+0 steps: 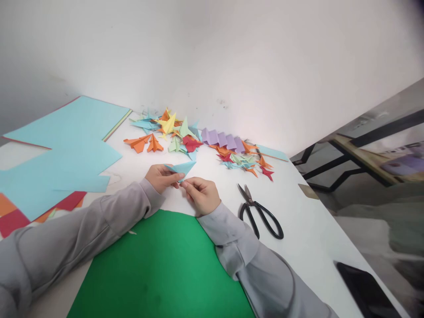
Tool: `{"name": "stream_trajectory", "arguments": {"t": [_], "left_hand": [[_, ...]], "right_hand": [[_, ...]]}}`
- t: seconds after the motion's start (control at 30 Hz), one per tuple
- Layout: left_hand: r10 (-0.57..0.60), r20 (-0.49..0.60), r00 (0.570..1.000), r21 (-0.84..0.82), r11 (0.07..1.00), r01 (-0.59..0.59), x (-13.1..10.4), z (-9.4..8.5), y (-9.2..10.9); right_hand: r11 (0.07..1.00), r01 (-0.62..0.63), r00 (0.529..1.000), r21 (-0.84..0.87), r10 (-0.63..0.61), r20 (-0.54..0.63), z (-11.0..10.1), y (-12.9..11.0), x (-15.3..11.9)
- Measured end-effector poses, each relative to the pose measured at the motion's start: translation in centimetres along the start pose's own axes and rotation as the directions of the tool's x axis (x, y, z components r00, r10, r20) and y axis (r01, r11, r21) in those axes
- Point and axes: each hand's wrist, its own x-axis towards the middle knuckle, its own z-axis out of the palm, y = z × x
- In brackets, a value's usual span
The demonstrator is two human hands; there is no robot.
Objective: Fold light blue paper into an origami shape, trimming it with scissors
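Observation:
Between my hands is a small folded piece of light blue paper (183,167), held up just past the far edge of a green sheet (165,265). My left hand (161,177) pinches it from the left, thumb on top. At its lower right corner, my right hand (202,194) is closed, thumb and fingertip pressed together at the paper's edge. What lies between those right fingertips is too small to make out. Black-handled scissors (254,207) rest to the right of my right hand, blades slightly apart and pointing away.
Folded paper shapes in several colours, such as a yellow one (168,124) and a purple pleated strip (221,140), are heaped along the wall. Blue paper sheets (73,119) are stacked at the left. A black phone-like object (367,289) lies near the table's right edge.

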Motion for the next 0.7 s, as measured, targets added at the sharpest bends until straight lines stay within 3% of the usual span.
{"name": "stream_trajectory", "arguments": {"t": [0.27,0.5,0.7], "left_hand": [[0.023,-0.018,1.0,0.035,0.999,-0.023,0.0,0.3,0.1],[0.031,-0.02,0.999,0.105,0.994,-0.029,-0.5,0.7,0.8],[-0.028,0.031,0.999,0.018,0.999,0.027,-0.4,0.3,0.7]], "right_hand": [[1.0,-0.024,1.0,-0.018,0.024,0.009,0.3,-0.2,-0.2],[1.0,-0.026,0.998,-0.011,0.025,-0.062,0.4,-0.6,-0.3],[0.992,-0.082,0.987,0.1,0.095,-0.127,0.2,-1.1,0.1]]}}
